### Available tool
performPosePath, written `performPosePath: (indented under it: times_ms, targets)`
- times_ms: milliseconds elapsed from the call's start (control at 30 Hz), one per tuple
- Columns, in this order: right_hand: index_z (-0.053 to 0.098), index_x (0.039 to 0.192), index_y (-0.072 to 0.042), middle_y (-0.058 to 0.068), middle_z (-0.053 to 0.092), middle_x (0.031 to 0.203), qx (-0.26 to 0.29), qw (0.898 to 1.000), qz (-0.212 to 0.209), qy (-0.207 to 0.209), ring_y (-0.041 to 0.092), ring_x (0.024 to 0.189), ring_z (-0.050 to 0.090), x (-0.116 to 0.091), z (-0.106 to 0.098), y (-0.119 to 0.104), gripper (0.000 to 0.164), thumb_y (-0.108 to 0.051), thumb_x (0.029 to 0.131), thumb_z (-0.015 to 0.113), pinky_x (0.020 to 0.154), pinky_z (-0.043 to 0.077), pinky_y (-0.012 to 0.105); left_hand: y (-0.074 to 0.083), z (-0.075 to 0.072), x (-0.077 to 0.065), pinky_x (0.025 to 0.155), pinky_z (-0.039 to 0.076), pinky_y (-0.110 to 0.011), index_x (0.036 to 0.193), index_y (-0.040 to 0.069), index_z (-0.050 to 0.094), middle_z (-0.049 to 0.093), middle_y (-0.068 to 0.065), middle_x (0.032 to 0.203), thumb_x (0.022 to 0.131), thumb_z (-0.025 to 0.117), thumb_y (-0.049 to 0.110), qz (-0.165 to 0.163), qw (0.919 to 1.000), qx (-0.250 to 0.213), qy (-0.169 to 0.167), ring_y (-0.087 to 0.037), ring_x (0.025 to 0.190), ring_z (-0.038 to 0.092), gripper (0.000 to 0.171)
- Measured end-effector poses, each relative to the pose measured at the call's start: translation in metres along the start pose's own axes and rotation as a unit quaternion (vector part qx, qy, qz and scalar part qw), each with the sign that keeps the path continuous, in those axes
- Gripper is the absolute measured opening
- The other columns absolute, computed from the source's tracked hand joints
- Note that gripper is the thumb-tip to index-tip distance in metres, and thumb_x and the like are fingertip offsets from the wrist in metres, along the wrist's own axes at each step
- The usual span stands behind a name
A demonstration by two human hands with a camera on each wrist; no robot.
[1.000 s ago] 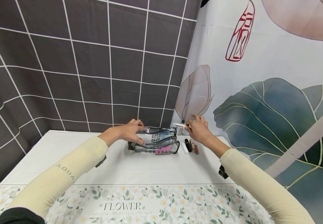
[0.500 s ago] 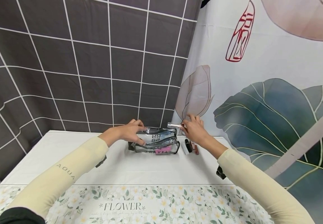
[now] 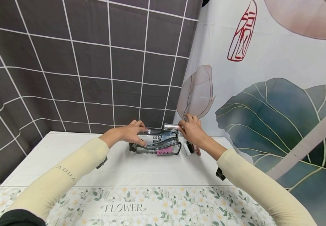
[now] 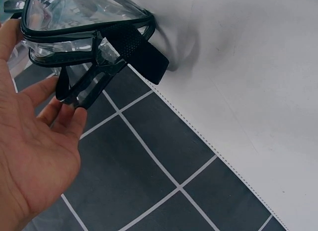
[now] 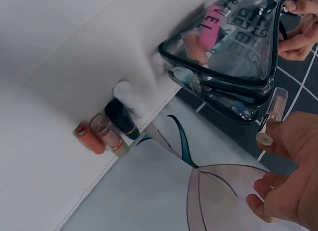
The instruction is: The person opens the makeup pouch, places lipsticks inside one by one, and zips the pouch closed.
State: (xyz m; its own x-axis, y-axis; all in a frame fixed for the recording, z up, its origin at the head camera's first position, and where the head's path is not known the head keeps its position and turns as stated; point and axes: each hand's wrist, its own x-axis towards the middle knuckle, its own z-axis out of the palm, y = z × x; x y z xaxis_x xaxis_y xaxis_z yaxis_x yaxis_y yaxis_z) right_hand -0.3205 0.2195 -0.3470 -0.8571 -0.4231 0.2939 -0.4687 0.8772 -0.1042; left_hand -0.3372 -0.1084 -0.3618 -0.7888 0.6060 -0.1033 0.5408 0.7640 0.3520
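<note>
A clear zip pouch with black trim (image 3: 158, 141) stands at the table's back edge, its top gaping, with TRAVEL lettering on the front. Through its wall a pink item (image 5: 210, 28) and a peach-coloured one beside it show. My left hand (image 3: 132, 132) grips the pouch's left end; in the left wrist view its fingers (image 4: 54, 112) curl at the trim. My right hand (image 3: 192, 128) pinches a small clear-capped lipstick tube (image 5: 272, 114) by one end. The tube points left, level, close above the pouch's back right corner.
Right of the pouch lie a white tube (image 5: 128, 98), a black tube (image 5: 120, 117), a clear-capped pinkish tube (image 5: 108, 133) and an orange-brown one (image 5: 89, 138). The white table (image 3: 117, 172) has a floral cloth (image 3: 140, 204) in front. A dark gridded curtain (image 3: 89, 84) hangs behind.
My right hand has moved left, carrying the lipstick tube from right of the pouch to over its right end. My left hand and the pouch have stayed put.
</note>
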Motion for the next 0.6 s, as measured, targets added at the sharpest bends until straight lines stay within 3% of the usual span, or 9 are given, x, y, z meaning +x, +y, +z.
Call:
performPosePath:
  times_ms: [600]
  targets:
    - [0.080,0.130,-0.008,0.030,0.047,0.171,-0.010,0.999,-0.053,0.002,0.051,0.145,0.048,0.005,0.006,-0.024,0.027,-0.027,0.115,0.066,0.107,0.044,0.065,-0.001,0.000,0.000,0.123,0.045,-0.059,0.167,0.003,0.053,0.047,-0.017,0.164,0.093,0.078,0.049,0.001,1.0000,0.005,0.000,-0.033,0.143,0.041,0.090]
